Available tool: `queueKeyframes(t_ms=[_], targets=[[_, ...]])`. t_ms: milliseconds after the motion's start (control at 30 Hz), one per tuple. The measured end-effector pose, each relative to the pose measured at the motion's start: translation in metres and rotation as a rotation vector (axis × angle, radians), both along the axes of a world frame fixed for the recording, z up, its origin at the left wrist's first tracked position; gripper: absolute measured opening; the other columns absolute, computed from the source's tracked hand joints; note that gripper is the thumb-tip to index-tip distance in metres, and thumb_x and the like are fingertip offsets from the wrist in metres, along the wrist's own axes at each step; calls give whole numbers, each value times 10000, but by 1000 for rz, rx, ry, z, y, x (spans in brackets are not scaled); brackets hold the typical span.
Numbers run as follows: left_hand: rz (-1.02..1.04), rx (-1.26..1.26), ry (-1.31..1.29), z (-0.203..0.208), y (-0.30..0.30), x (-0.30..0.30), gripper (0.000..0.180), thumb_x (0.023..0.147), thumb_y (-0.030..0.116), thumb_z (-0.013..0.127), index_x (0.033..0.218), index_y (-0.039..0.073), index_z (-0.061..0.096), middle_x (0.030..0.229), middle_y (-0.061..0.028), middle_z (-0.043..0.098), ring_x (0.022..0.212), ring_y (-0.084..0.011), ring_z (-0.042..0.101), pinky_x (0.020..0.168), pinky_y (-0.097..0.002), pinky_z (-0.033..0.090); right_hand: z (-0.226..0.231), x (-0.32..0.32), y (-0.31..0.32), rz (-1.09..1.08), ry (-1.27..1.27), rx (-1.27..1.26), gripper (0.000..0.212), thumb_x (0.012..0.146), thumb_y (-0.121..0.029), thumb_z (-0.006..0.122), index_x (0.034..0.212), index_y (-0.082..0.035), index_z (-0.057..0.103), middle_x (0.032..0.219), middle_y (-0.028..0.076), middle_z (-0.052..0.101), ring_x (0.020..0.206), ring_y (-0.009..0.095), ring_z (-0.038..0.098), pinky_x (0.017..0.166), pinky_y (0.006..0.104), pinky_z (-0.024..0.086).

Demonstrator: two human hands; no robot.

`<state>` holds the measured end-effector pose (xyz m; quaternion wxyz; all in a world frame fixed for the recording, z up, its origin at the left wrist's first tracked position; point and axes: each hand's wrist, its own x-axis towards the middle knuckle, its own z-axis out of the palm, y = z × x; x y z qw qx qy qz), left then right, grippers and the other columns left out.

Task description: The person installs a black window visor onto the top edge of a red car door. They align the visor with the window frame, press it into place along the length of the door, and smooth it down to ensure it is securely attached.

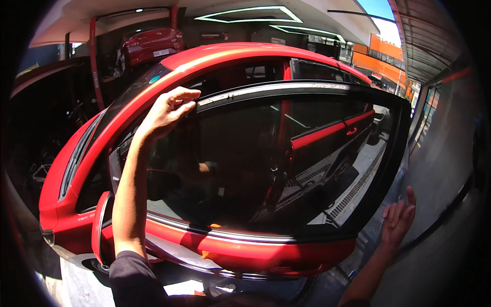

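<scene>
The front door [286,253] of a red car stands swung out in front of me, with dark tinted glass [230,148] in a black window frame [394,148]. My left hand [171,110] is raised at the upper front part of that frame. Its fingers are bent together with the thumb; anything pinched between them is too small or hidden to make out. A pale strip of light lies along the frame's top, just right of the fingertips. My right hand [398,222] is off the door's rear edge, index finger raised and the others loosely bent, with nothing visible in it.
The red side mirror [102,227] sticks out beside my left forearm. Behind the open door are the car's roof [230,50] and rear door [332,130]. Another red car [153,46] is raised at the back left. A grey wall [445,138] runs along the right.
</scene>
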<state>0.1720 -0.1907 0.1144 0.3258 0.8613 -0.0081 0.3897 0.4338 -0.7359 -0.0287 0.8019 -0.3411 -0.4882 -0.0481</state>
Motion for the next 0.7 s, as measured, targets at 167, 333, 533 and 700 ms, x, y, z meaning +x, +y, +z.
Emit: queueKeyframes(t_ms=[167,333,533,700], targets=[[-80,-60,189,13,42,-18,361,956,108,631,1296,-12,611,1181,-49,670,1153,-114,580,1032,-278,410,29,10,53,809,-182,-67,1052,855,-879,204,1489,-72,437,1387,313,424,1189,431,535,939,610,443],[-150,-73,143,15,45,-5,358,967,116,615,1296,-27,604,1184,-65,668,1111,-131,602,1000,-290,439,19,-13,72,859,-181,-34,1212,778,-947,148,1435,16,479,1357,414,430,1232,491,511,981,612,431],[-121,-46,95,9,53,25,351,965,119,621,1282,-30,611,1171,-67,670,1088,-131,607,986,-287,446,9,-19,68,789,-218,-68,1253,762,-955,132,1469,43,409,1403,399,436,1268,441,519,1001,573,443],[-95,-30,78,6,54,30,345,963,122,627,1271,-34,617,1160,-69,672,1068,-131,611,975,-285,452,1,-25,64,740,-195,-86,1274,759,-957,136,1454,74,409,1395,394,450,1274,446,520,999,564,451]])
